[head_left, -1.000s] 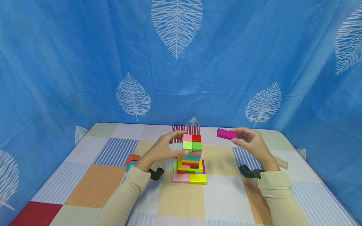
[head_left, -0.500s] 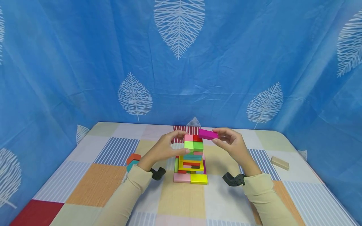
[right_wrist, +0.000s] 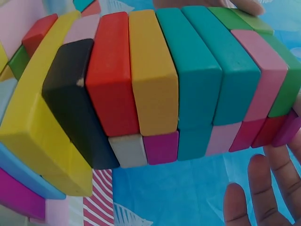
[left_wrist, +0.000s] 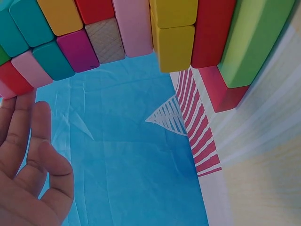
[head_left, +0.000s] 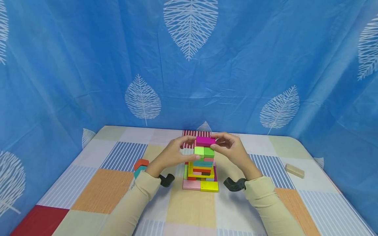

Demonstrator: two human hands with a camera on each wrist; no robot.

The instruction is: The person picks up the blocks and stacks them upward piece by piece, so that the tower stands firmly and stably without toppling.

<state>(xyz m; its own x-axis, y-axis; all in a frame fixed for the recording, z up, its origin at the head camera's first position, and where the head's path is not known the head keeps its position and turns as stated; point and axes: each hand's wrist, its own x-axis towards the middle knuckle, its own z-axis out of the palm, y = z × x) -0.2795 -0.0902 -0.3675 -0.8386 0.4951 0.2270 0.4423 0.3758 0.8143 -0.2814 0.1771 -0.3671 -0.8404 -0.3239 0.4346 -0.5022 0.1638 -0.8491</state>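
A tower of colored wooden blocks point(head_left: 202, 164) stands upright on the table, wider at its base. On its top lies a magenta block point(head_left: 205, 141), placed crosswise at the back. My right hand point(head_left: 231, 151) pinches that block by its right end, thumb in front and fingers behind. My left hand point(head_left: 175, 152) holds the tower's upper left side, its thumb against the front near the lime block point(head_left: 199, 151). The left wrist view shows the left fingers point(left_wrist: 40, 122) touching the upper blocks from behind. Only the magenta block's edge point(right_wrist: 288, 128) shows in the right wrist view.
Orange-red point(head_left: 141, 163) and teal blocks point(head_left: 140, 171) lie left of the tower, partly behind the left forearm. A plain wooden block point(head_left: 294, 170) lies at the right. The patchwork tablecloth point(head_left: 190, 209) reaches back to a blue leaf-print curtain point(head_left: 206, 82).
My right hand has carried the magenta block leftward from beside the tower onto its top. My left hand has stayed at the tower's left side.
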